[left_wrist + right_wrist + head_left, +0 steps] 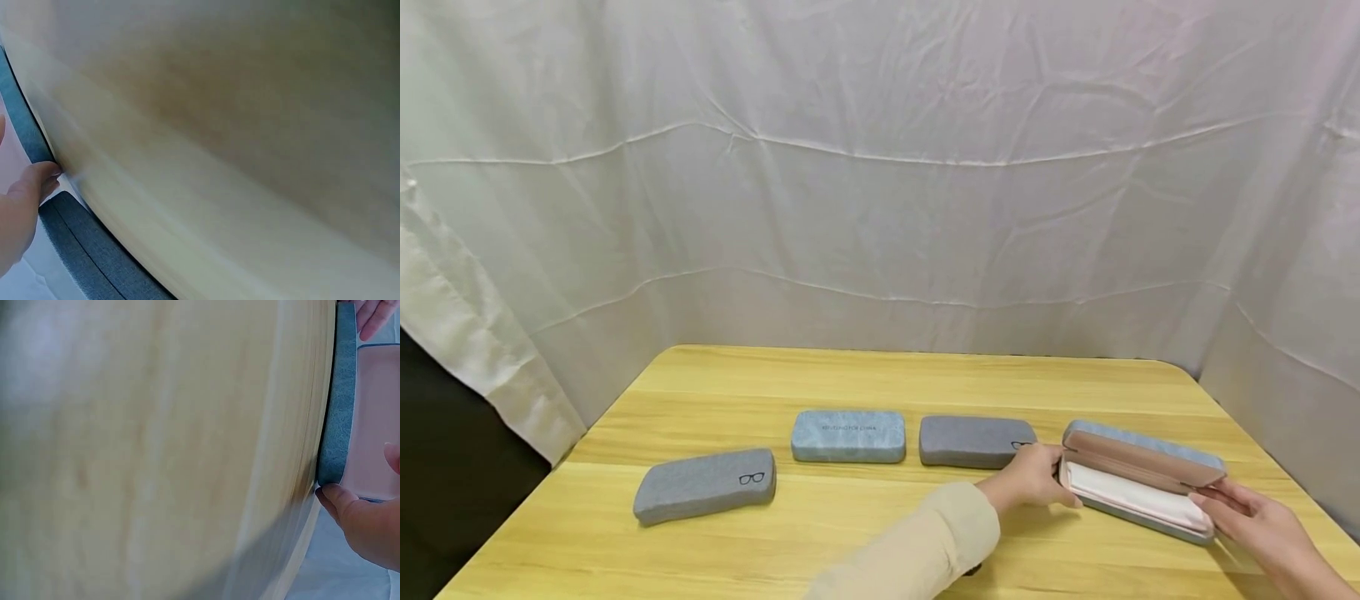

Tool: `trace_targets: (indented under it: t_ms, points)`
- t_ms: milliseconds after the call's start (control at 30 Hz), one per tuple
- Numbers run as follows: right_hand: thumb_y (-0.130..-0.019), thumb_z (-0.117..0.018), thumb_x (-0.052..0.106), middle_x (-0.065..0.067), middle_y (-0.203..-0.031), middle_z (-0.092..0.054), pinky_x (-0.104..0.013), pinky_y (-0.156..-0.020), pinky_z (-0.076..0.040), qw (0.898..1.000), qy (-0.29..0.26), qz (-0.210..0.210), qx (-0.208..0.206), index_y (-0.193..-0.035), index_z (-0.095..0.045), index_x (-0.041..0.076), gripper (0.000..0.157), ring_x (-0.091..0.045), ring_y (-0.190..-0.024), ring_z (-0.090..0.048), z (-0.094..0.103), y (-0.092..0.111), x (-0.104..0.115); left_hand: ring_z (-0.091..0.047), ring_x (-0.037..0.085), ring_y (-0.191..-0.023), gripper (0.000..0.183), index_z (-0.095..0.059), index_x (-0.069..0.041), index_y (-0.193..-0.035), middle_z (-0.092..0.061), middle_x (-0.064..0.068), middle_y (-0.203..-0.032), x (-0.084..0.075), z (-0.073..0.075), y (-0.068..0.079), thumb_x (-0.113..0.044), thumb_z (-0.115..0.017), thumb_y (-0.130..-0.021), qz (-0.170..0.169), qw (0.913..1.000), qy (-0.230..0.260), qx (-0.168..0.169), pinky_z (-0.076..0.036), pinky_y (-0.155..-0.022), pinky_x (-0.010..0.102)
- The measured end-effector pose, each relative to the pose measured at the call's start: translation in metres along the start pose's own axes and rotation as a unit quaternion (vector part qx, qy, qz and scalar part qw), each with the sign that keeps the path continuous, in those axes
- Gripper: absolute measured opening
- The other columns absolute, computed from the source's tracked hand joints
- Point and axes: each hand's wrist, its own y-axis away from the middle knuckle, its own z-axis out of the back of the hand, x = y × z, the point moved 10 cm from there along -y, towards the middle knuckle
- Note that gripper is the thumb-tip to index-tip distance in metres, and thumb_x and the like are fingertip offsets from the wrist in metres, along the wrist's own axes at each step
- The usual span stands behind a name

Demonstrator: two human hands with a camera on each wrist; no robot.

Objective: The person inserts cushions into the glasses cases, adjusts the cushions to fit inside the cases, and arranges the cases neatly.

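Observation:
At the right of the table, a blue glasses case (pixel 1150 442) lies with its lid raised, showing a pink lining. A folded pale cloth (pixel 1127 490) fills its lower half. My left hand (pixel 1032 477) grips the case's left end, thumb at the front corner. Its wrist overlaps the nearby grey glasses case (pixel 966 440), which carries a spectacles print. On the opposite end, my right hand (pixel 1262 525) holds the case, thumb over the inner edge and fingers by the lid. The right wrist view shows that hand (pixel 369 528) curled around the blue end.
A closed blue glasses case (pixel 848 436) with lettering lies mid-table. Farther left is another closed grey case (pixel 707 485) with a spectacles print. The wooden table (pixel 820 542) meets a white curtain (pixel 880 225) behind it. A small dark object shows under the left sleeve (pixel 925 542).

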Motion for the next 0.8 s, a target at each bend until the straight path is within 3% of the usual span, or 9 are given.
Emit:
trace_targets:
  t_ms: [133, 233, 333, 467, 533, 600, 700, 800]
  points:
    - [-0.090, -0.044, 0.059, -0.032, -0.145, -0.016, -0.029, -0.079, -0.054, 1.000, 0.011, -0.003, 0.002, -0.141, -0.006, -0.015, 0.098, -0.008, -0.098, -0.058, -0.001, 0.001, 0.000, -0.060, -0.004, -0.092, 0.043, -0.061, -0.013, -0.113, -0.067, -0.007, -0.103, 0.000, -0.001, 0.003, -0.014, -0.079, -0.073, -0.007, 1.0000, 0.006, 0.004, -0.046, -0.075, 0.008]
    - [-0.090, -0.043, 0.060, -0.031, -0.145, -0.016, -0.029, -0.080, -0.053, 1.000, 0.017, -0.001, 0.004, -0.142, -0.008, -0.014, 0.097, 0.009, -0.086, -0.053, -0.003, 0.003, 0.000, -0.060, -0.002, -0.099, 0.048, -0.060, -0.013, -0.116, -0.067, -0.006, -0.109, -0.001, -0.001, 0.006, -0.013, -0.080, -0.072, -0.008, 1.0000, 0.004, -0.001, -0.047, -0.081, 0.009]
    - [-0.090, -0.043, 0.060, -0.030, -0.145, -0.013, -0.027, -0.080, -0.053, 1.000, 0.014, 0.002, 0.005, -0.142, -0.007, -0.013, 0.097, 0.025, -0.073, -0.034, -0.004, 0.005, 0.000, -0.058, 0.000, -0.107, 0.053, -0.059, -0.014, -0.119, -0.065, -0.006, -0.116, -0.002, 0.000, 0.009, -0.014, -0.081, -0.071, -0.009, 0.9999, -0.001, -0.005, -0.046, -0.086, 0.010]
    - [-0.090, -0.042, 0.059, -0.032, -0.145, -0.008, -0.026, -0.080, -0.053, 1.000, 0.015, 0.006, 0.006, -0.142, -0.005, -0.013, 0.096, 0.026, -0.072, -0.032, -0.006, 0.006, 0.000, -0.054, 0.003, -0.117, 0.063, -0.053, -0.013, -0.128, -0.058, -0.004, -0.128, 0.000, -0.002, 0.012, -0.012, -0.080, -0.072, -0.009, 0.9999, 0.012, 0.004, -0.044, -0.091, 0.011]
    - [-0.091, -0.041, 0.060, -0.034, -0.144, -0.007, -0.028, -0.081, -0.053, 1.000, 0.029, 0.009, 0.008, -0.142, -0.005, -0.013, 0.096, 0.017, -0.081, -0.049, -0.006, 0.007, 0.001, -0.051, 0.004, -0.121, 0.068, -0.049, -0.012, -0.133, -0.054, -0.003, -0.133, 0.002, -0.003, 0.013, -0.011, -0.080, -0.072, -0.008, 0.9996, 0.026, 0.011, -0.043, -0.093, 0.012]
    - [-0.092, -0.039, 0.059, -0.036, -0.143, -0.007, -0.029, -0.081, -0.053, 0.999, 0.042, 0.012, 0.010, -0.142, -0.005, -0.013, 0.095, -0.002, -0.095, -0.060, -0.007, 0.008, 0.003, -0.049, 0.006, -0.123, 0.071, -0.047, -0.012, -0.135, -0.052, -0.003, -0.136, 0.004, -0.004, 0.013, -0.010, -0.079, -0.072, -0.006, 0.9989, 0.043, 0.017, -0.043, -0.093, 0.013]
    - [-0.093, -0.037, 0.058, -0.036, -0.142, -0.010, -0.031, -0.081, -0.053, 0.998, 0.054, 0.018, 0.014, -0.141, -0.006, -0.015, 0.093, -0.023, -0.108, -0.059, -0.009, 0.011, 0.006, -0.049, 0.006, -0.123, 0.072, -0.046, -0.012, -0.136, -0.051, -0.002, -0.137, 0.005, -0.004, 0.015, -0.010, -0.079, -0.072, -0.007, 0.9989, 0.043, 0.017, -0.044, -0.093, 0.013]
    - [-0.095, -0.036, 0.054, -0.033, -0.143, -0.013, -0.028, -0.082, -0.053, 0.998, 0.043, 0.027, 0.022, -0.140, -0.006, -0.017, 0.089, 0.005, -0.091, -0.058, -0.014, 0.014, 0.010, -0.049, 0.006, -0.123, 0.073, -0.045, -0.012, -0.136, -0.050, -0.002, -0.137, 0.006, -0.003, 0.017, -0.011, -0.079, -0.072, -0.007, 0.9994, 0.031, 0.016, -0.044, -0.093, 0.013]
